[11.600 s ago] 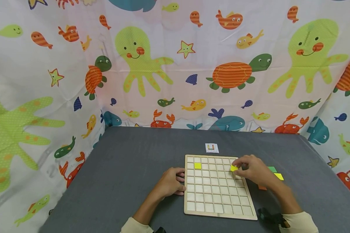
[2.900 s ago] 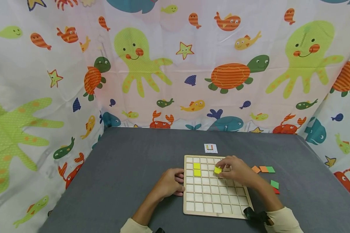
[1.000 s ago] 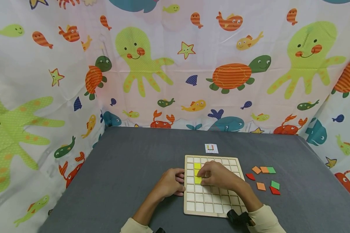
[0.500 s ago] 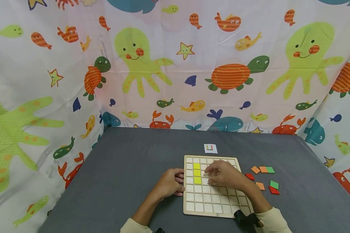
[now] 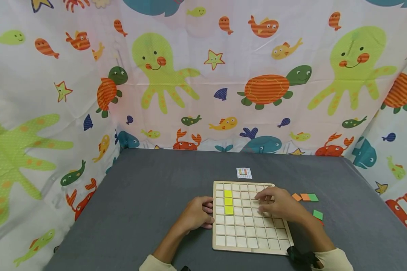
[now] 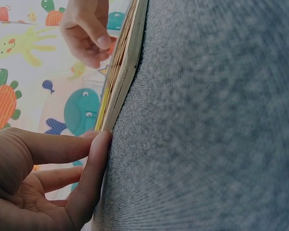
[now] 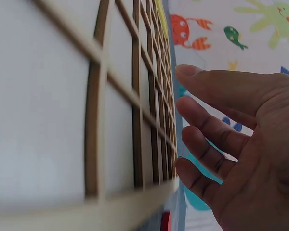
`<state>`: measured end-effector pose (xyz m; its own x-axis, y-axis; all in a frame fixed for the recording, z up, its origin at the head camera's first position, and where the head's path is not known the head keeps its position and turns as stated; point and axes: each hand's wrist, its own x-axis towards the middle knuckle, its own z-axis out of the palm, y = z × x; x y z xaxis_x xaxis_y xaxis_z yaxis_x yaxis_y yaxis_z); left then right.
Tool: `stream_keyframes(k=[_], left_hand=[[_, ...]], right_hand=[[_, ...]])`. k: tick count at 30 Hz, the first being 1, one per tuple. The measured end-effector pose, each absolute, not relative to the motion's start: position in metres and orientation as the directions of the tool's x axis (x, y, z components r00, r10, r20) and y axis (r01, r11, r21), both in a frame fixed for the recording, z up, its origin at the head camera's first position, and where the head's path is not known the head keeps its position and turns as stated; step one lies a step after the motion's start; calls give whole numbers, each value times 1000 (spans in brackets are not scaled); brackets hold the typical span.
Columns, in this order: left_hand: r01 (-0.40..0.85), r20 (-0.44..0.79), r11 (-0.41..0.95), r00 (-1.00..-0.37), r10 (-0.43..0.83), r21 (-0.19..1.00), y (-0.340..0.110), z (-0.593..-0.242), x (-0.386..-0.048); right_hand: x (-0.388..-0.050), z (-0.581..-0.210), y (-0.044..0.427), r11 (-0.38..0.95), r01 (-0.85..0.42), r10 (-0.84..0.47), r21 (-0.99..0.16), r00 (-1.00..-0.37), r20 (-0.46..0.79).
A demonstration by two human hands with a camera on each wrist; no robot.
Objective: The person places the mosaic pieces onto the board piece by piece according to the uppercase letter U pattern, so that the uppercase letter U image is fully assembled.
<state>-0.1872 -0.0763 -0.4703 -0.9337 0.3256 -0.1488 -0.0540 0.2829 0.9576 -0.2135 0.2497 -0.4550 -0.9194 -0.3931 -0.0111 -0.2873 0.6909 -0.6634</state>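
A wooden grid board (image 5: 242, 230) with pale square cells lies on the dark table. In its second column, three yellow square tiles (image 5: 228, 201) sit one below another. My left hand (image 5: 197, 213) touches the board's left edge with thumb and index finger; the left wrist view shows both tips against the wooden rim (image 6: 127, 72). My right hand (image 5: 279, 203) hovers over the right part of the board, fingers spread and slightly bent. Nothing is between its thumb and fingers (image 7: 221, 91) in the right wrist view. That hand and forearm hide some cells and loose tiles.
Beyond the board lies a small card (image 5: 244, 173) with a coloured pattern on a grid. To the right are orange tiles (image 5: 304, 197), green tiles (image 5: 317, 215) and a partly hidden red piece (image 5: 322, 223). A curtain (image 5: 190, 94) printed with sea animals surrounds the table.
Two more yellow tiles have been set below the first in the second column. My right hand has let go and moved right, away from them. The left hand stays at the board's edge.
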Motion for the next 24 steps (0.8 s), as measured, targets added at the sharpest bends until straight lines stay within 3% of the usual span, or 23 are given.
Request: stream_keyframes(k=[9,24], left_hand=[[-55,-149,280,-933,326,958,-76,-470,-186],[-78,-169,273,-930,327,959,-77,-469,-188]], right_hand=[[-211,-455,277,683,-236,-340,-691,-940,-15],[-210,-452,309,760,-160,-228,-630,-973,-28]])
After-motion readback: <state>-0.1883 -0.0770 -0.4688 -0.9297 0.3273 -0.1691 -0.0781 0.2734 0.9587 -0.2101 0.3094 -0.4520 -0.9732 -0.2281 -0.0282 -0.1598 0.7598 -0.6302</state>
